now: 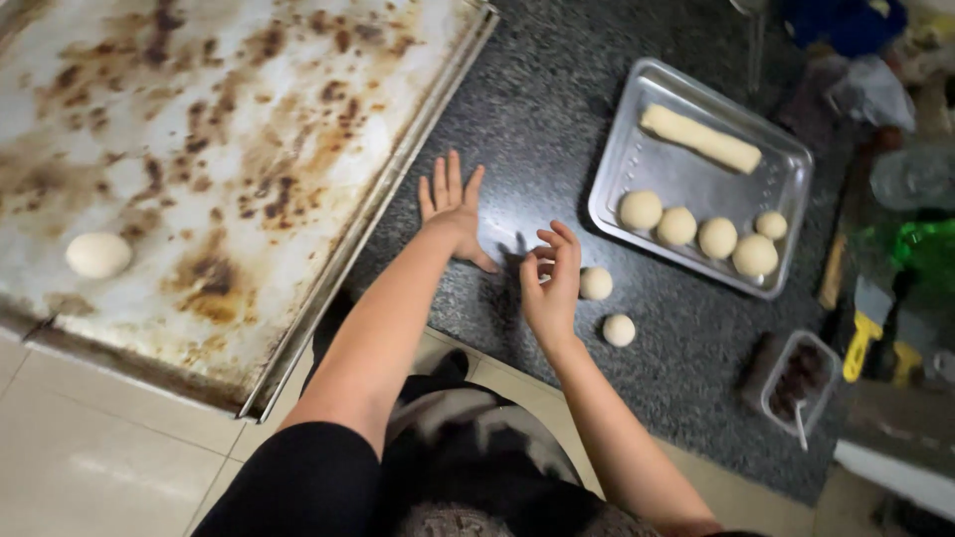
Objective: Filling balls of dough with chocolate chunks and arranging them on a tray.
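Dark speckled counter (557, 109), stained baking sheet (249, 149) on its left side. Your left hand (453, 209) lies flat, fingers spread; your right hand (550, 283) hovers loosely curled, empty. Two pale, smooth dough balls (596, 283) sit just beside it.

Dark speckled stone bench (557, 109). Directly on it: large stained baking sheet (249, 149) at left, small steel tray (686, 179) at right, two loose dough balls (596, 283) (619, 330) near the tray's front edge, a clear plastic tub (801, 383) by the near-right edge. Left hand (453, 209) lies flat on the bench beside the baking sheet.
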